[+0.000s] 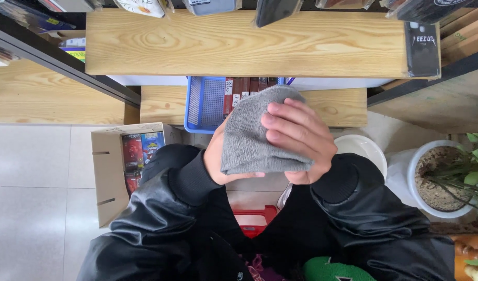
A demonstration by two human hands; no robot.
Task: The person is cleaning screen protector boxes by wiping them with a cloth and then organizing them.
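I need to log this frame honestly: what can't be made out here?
Head view:
- Left hand: mostly hidden under the grey cloth; its grip can't be judged.
- Anything between the hands: covered by the cloth and right hand.
- Blue basket: contents partly blocked by the cloth.
- Items hanging from the shelf: cut off by the top edge.
- Red object: hidden between the sleeves.

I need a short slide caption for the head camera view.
Both hands, left hand and right hand, hold a grey cloth before wooden shelves.
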